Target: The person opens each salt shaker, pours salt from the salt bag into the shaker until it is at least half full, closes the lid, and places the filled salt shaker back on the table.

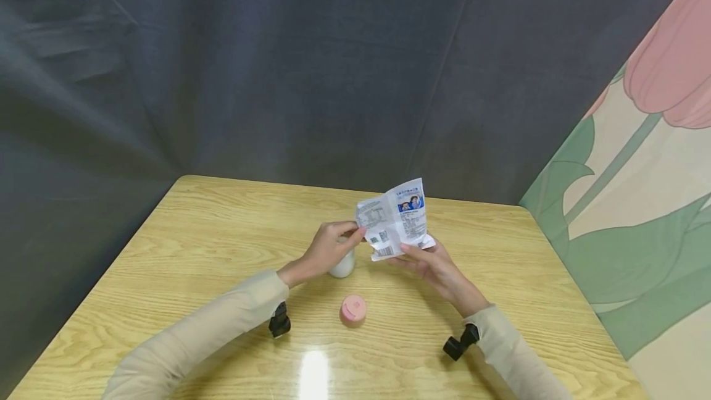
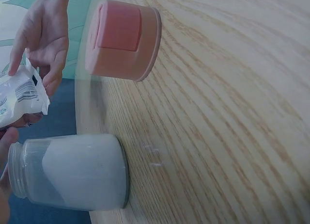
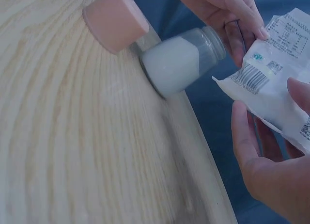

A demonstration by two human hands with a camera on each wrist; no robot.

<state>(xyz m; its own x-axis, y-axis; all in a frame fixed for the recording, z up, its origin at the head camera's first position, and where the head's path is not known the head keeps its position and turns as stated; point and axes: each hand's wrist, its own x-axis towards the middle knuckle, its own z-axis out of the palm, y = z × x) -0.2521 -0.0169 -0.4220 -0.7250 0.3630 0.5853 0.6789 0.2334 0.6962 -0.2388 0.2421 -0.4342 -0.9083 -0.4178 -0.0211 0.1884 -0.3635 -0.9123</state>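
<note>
Over the table, both hands hold a white printed packet (image 1: 391, 221) with barcodes and a blue picture, creased down its middle. My left hand (image 1: 326, 247) pinches its left edge between thumb and fingers. My right hand (image 1: 439, 269) grips the lower right part, thumb on the printed face and fingers behind. Below the left hand stands an uncapped glass jar (image 2: 77, 170) with a threaded neck, its white contents piled at a slant. The left hand partly covers the jar in the head view. A pink round cap (image 1: 353, 310) rests on the table nearer me.
The wood-grain table (image 1: 222, 221) reaches back to a dark curtain (image 1: 333, 79). To the right stands a panel with a painted tulip (image 1: 666, 79). Each wrist wears a black camera. Light glares off the front of the tabletop.
</note>
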